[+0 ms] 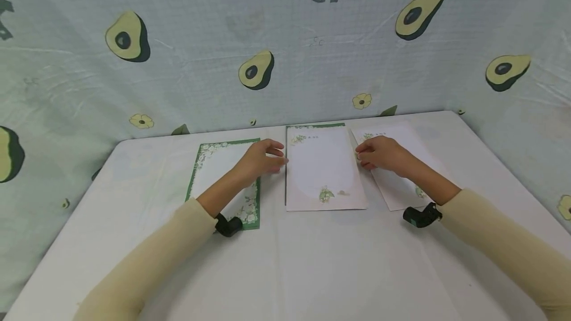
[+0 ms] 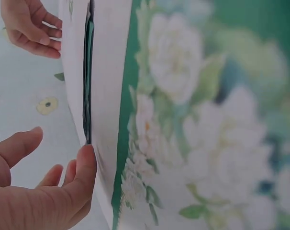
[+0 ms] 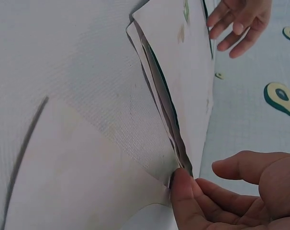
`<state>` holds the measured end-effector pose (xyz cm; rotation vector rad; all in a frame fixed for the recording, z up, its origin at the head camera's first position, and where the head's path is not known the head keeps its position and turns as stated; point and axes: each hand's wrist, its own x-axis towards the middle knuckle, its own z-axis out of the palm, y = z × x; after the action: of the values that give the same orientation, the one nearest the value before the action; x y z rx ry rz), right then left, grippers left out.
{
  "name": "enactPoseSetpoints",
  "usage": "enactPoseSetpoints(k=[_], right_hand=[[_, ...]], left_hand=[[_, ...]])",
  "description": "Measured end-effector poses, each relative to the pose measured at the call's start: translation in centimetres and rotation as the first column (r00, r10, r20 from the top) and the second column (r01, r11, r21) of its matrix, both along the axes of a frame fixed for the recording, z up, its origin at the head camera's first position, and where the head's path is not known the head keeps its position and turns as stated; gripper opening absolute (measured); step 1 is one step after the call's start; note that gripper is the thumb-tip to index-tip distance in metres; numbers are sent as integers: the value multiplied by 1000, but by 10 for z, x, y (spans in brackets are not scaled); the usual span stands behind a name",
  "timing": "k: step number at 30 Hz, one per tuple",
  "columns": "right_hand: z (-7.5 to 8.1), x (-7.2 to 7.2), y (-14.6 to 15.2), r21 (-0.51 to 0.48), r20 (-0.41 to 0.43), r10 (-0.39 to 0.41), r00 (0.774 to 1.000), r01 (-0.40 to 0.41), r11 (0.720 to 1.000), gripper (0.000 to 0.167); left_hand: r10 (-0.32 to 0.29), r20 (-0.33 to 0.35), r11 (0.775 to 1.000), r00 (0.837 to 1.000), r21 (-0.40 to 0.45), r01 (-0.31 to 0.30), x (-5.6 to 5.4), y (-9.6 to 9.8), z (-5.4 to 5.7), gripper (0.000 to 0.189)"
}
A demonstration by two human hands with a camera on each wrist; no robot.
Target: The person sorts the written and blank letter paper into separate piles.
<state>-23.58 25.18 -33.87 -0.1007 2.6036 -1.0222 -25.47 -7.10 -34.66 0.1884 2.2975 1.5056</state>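
Note:
In the middle of the table lies a small stack of floral letter paper (image 1: 321,167), its top sheet pale pink with a green sheet showing along the upper and left edges. My left hand (image 1: 260,160) is at the stack's left side; in the left wrist view a fingertip (image 2: 87,155) meets the layered edge while the thumb stands apart. On the opposite side, my right hand (image 1: 383,155) has its fingertips (image 3: 182,179) against the stack's right edge, thumb lifted away. The right wrist view shows several layers slightly fanned there.
Under my left forearm lies a green-bordered sheet with white flowers (image 1: 252,207). A pale pink sheet (image 1: 397,187) lies tilted beneath my right hand. The white-covered table (image 1: 312,271) backs onto a curtain printed with avocados (image 1: 312,63). Both wrists carry small black cameras.

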Motion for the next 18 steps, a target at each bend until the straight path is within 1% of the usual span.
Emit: enactPoseSetpoints(k=[4,7,8,11,16,18], right_hand=[[-5,-4,1,-57,26,-15,1000,17,998,40],[-7,-7,0,-85,38,-11,999,14,996,40],[-7,-7,-1,-90,40,-10,999,14,996,39],[-6,-9,-3,-89,44,-17,999,21,996,40],[-3,-7,-7,-90,71,-49,996,55,994,44],[-2,-6,-8,-94,74,-49,996,56,994,46]], left_hand=[[8,106,999,994,41,-12,-10,3,-1,49],[-2,154,999,988,37,-4,-15,3,-1,49],[-2,159,1000,987,28,-2,-16,3,-1,49],[-5,145,1000,989,-23,8,-18,3,-1,48],[8,121,997,993,-77,2,-20,5,-2,43],[11,110,995,994,-97,0,-20,7,-2,41]])
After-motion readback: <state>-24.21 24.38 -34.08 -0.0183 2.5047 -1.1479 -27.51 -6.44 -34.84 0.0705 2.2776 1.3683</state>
